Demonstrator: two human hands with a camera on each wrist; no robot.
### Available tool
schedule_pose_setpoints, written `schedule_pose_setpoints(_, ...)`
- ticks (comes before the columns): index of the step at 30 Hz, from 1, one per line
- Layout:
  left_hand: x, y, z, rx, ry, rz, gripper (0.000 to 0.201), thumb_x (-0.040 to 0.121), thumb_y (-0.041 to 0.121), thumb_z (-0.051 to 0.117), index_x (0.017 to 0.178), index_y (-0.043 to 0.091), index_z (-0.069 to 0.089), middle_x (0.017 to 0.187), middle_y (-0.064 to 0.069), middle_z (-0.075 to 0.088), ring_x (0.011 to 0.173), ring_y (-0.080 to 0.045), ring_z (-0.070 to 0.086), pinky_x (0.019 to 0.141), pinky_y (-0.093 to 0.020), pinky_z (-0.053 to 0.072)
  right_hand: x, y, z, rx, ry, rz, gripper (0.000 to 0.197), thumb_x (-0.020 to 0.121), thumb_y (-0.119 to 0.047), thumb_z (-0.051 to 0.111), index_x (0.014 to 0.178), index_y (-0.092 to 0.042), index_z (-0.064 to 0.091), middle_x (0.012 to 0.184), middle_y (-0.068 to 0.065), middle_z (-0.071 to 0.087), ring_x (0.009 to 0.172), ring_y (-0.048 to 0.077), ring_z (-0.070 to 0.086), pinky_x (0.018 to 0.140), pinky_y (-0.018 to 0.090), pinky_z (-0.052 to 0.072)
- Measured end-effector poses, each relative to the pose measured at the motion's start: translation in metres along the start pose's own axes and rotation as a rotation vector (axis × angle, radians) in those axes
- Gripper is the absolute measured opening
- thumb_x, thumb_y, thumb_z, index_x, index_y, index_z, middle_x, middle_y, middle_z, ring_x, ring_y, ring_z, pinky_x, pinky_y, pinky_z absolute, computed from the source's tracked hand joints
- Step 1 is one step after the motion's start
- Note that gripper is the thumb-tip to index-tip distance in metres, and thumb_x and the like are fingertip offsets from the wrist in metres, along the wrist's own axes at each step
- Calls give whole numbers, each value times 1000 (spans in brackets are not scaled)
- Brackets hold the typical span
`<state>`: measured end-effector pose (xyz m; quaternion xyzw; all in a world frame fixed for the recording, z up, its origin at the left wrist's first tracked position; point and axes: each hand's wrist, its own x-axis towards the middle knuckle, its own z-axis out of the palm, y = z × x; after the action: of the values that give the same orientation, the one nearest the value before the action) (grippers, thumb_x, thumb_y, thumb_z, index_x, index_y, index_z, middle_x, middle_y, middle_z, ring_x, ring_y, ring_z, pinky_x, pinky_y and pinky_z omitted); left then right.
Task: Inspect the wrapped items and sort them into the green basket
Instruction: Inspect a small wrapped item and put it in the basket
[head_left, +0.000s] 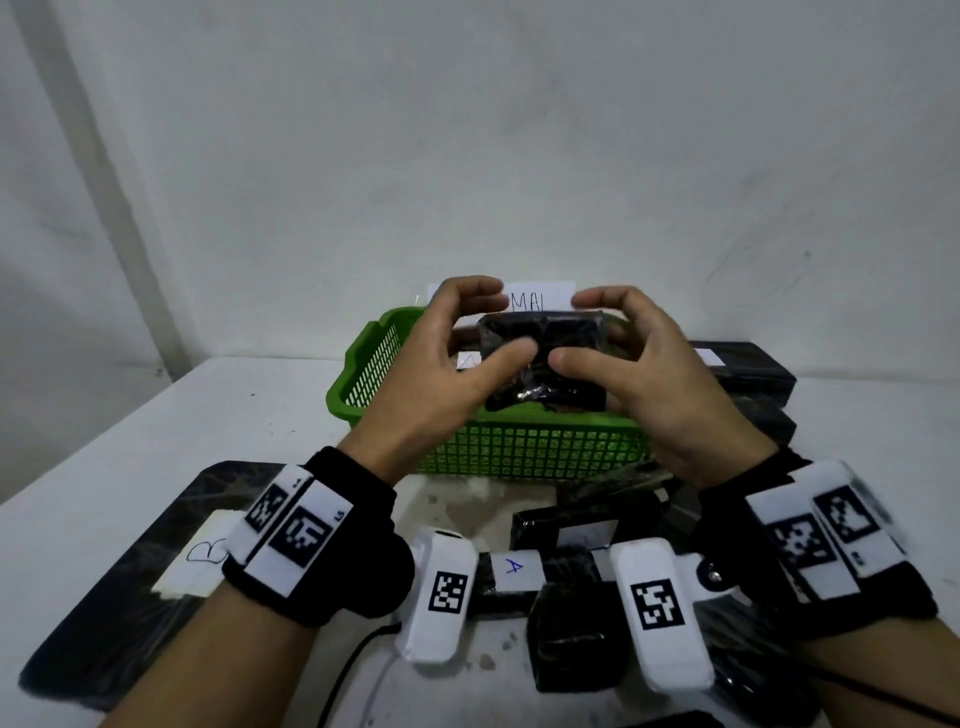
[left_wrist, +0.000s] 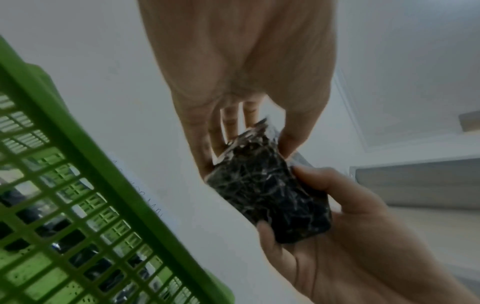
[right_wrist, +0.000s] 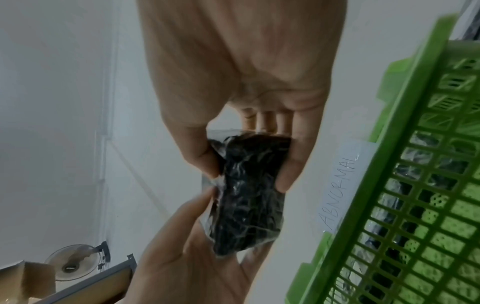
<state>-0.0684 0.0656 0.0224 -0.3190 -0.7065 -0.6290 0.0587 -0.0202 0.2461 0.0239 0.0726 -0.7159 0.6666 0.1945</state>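
Note:
A small black item wrapped in clear crinkled film (head_left: 543, 358) hangs in the air above the green basket (head_left: 514, 452). My left hand (head_left: 457, 353) grips its left end, thumb on the front face and fingers behind. My right hand (head_left: 639, 364) grips its right end the same way. The left wrist view shows the wrapped item (left_wrist: 267, 197) pinched by both hands beside the green basket (left_wrist: 85, 185). The right wrist view shows the wrapped item (right_wrist: 249, 193) and the basket (right_wrist: 415, 185) with a paper label reading ABNORMAL (right_wrist: 342, 185).
More black wrapped items lie on the white table: a large flat one marked B (head_left: 156, 566) at the left, one marked A (head_left: 514, 577) near the front, several boxes (head_left: 743, 374) at the right. A wall rises just behind the basket.

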Motion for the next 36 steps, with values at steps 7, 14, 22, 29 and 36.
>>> schedule_pose_setpoints(7,1,5,-2,-184,-180,-175,44,87,19,72,127,18,54,126,-3,64,108,-21,70,80,-39,61,-7,-12,-8,-94,-135,13,64,81,-37,77,139,-33,49,133,-8,62,114,11,67,85,33,59)
schedule_pose_setpoints(14,0,5,10,-224,-166,-111,24,92,3,63,103,22,51,101,-5,62,84,-15,69,76,-33,60,-13,-13,-9,-32,-5,3,41,88,-5,69,125,-16,56,92,0,70,78,13,71,66,37,63)
schedule_pose_setpoints(22,-1,8,4,-133,-156,-214,34,92,28,64,124,31,54,109,11,69,92,-3,71,77,-35,58,-14,-6,-8,-120,-57,-142,57,82,-10,78,130,-18,49,121,5,64,103,15,70,86,31,58)
schedule_pose_setpoints(29,-1,10,2,-323,-226,-284,53,83,39,61,130,15,54,123,-9,69,102,-28,72,71,-39,61,-16,-13,-19,-289,-164,-264,75,85,-20,77,148,-27,36,148,-9,48,134,4,51,102,27,51)
schedule_pose_setpoints(36,0,3,11,-310,-186,-191,40,88,6,67,120,20,50,93,-1,71,83,-17,70,64,-30,57,-16,-9,-11,-232,-89,-172,58,85,-9,77,135,-23,51,117,4,69,100,15,70,82,20,54)
